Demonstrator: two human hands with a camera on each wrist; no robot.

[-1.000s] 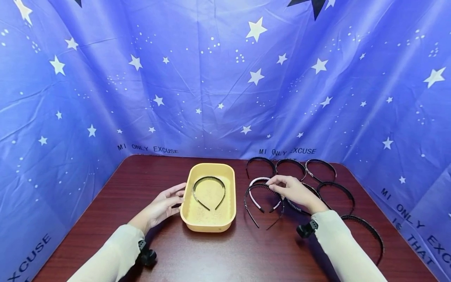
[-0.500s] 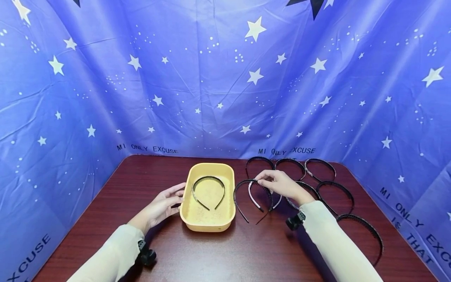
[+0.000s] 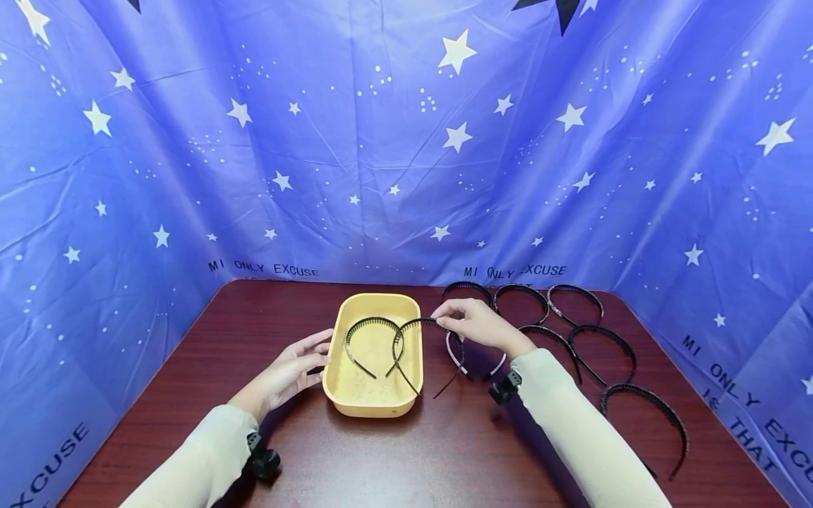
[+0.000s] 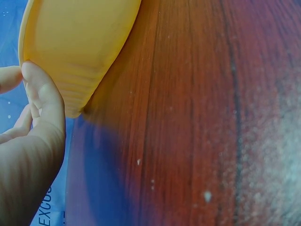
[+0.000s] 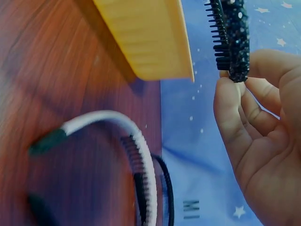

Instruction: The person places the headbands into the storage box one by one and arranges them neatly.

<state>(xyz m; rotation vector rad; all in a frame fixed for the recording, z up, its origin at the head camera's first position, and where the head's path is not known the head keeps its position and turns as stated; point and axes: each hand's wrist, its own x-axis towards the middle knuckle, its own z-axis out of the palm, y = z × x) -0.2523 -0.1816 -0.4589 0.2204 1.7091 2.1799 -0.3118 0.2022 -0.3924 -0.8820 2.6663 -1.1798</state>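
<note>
My right hand [image 3: 476,324] pinches the top of a toothed black headband [image 5: 238,40] between thumb and fingers. The right wrist view shows its glittery outer face. Raised off the table, the headband overlaps the right rim of a yellow tray [image 3: 371,410] in the head view. Inside that tray lies another black toothed headband [image 3: 373,319]. My left hand [image 3: 288,370] touches the tray's left side with loosely extended fingers, and its thumb [image 4: 44,87] is at the rim. A white headband [image 5: 148,174] with dark tips lies on the table below my right hand, partly hidden in the head view.
Several dark headbands lie at the table's right: one at the back [image 3: 521,287], a patterned headband [image 3: 579,288] beside it, another headband [image 3: 606,329] nearer, and one headband [image 3: 663,402] near the right edge. A blue star-printed curtain [image 3: 381,141] surrounds the wooden table [image 3: 254,317].
My right hand has carried the black headband leftward, from over the white headband to the tray's right rim. My left hand and the tray have stayed in place.
</note>
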